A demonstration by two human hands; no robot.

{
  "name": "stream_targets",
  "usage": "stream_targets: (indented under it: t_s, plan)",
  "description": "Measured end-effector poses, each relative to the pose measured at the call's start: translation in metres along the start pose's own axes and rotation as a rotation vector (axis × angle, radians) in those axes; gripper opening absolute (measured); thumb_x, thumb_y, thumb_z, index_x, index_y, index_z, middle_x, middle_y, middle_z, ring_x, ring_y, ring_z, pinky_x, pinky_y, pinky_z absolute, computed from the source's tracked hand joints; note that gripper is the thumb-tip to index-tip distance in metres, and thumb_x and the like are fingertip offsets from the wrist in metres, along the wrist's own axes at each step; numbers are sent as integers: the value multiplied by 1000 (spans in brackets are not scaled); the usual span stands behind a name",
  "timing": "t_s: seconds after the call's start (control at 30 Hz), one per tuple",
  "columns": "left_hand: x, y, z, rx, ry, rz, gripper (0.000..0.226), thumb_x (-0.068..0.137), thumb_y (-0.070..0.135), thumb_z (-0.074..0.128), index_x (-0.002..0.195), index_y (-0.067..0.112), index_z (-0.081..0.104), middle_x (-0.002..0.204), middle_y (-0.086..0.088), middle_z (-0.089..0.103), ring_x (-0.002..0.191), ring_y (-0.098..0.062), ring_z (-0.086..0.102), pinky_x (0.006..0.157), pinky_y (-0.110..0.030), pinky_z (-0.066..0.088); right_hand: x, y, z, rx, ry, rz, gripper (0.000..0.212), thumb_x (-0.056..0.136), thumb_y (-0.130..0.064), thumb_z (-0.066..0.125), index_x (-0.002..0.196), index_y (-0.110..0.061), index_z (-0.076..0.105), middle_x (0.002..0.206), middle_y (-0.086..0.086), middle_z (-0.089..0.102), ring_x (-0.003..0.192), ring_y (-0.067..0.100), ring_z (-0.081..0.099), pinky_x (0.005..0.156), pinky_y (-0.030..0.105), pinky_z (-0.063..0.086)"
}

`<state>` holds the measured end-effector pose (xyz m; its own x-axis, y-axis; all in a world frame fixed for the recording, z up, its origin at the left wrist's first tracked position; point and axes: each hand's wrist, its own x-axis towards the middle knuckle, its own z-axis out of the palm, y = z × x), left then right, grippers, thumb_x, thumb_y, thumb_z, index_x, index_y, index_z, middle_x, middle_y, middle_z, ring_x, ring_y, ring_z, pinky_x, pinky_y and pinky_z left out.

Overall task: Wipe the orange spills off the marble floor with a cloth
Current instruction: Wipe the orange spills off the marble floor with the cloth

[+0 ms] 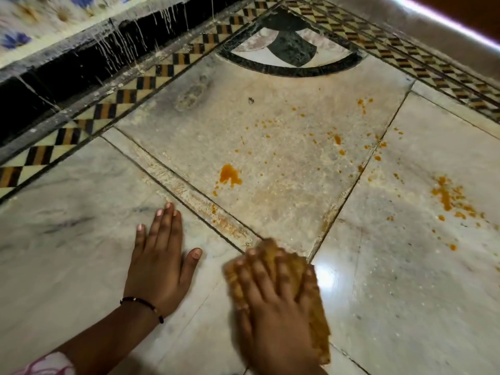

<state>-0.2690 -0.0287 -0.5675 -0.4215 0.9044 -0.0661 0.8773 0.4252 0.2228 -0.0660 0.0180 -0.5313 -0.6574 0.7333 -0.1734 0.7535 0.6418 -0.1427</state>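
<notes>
My right hand [273, 301] presses flat on a folded yellow-orange cloth [315, 318] on the marble floor [81, 239], low in the middle of the view. The hand and cloth look blurred by motion. My left hand [159, 263] lies flat on the floor to the left of the cloth, fingers apart, holding nothing. An orange spill blot [229, 175] sits beyond the hands on the middle slab. Small orange drops [338, 139] scatter further right. A smeared orange patch [449, 197] lies at the right.
A checkered inlay border [113, 104] runs along the left and far sides. Behind it rises a black skirting [67, 74] with white drip marks. A black-and-white arc inlay [292, 52] fills the far corner. A raised pale ledge [422, 25] bounds the right.
</notes>
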Motion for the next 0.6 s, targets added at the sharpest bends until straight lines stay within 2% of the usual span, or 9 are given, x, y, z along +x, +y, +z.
stream_targets:
  t_s: [0.07,0.13,0.23,0.33,0.4,0.47,0.6]
  plan:
    - [-1,-2,0,4,0,15,76,95,54,6,148,2,23,157,-12,15,144,-25,14,116,-41,3,29,-22,2,14,5,-174,59,81,-50,44,137,-34,46,149,-7,40,139,33,32,101,70,12]
    - [-1,-3,0,31,-2,21,76,95,53,5,146,1,26,157,-14,17,144,-27,17,115,-44,7,69,-23,0,15,0,-241,55,87,-49,36,139,-32,44,150,-6,39,141,33,28,104,69,5]
    - [0,-2,2,54,-7,-3,79,93,59,11,148,3,22,157,-13,16,144,-26,17,115,-45,9,111,16,-13,-2,-39,-117,63,87,-54,19,147,-36,28,158,-8,20,146,29,9,109,62,-8]
    - [-1,-1,2,34,-12,-19,81,91,61,13,150,6,18,159,-10,11,146,-22,12,116,-41,4,94,66,-18,-16,-6,62,62,89,-58,14,150,-42,10,159,-14,5,147,22,-4,112,57,-8]
    - [0,0,1,28,-13,-31,80,91,61,14,150,6,18,159,-9,12,146,-22,12,116,-40,2,58,74,-18,-29,44,85,59,92,-55,17,149,-39,18,158,-11,15,146,24,4,111,60,1]
    - [0,2,1,15,-12,-39,79,91,59,19,149,6,20,158,-10,13,145,-22,12,116,-39,0,27,53,-12,-24,37,73,56,94,-51,23,147,-35,29,155,-7,29,143,28,16,108,64,9]
    - [1,3,-2,12,-3,-45,77,90,55,25,149,5,22,158,-11,16,145,-23,14,116,-40,2,34,1,-1,-21,-11,-121,56,93,-52,31,144,-33,36,152,-5,35,141,34,27,103,69,12]
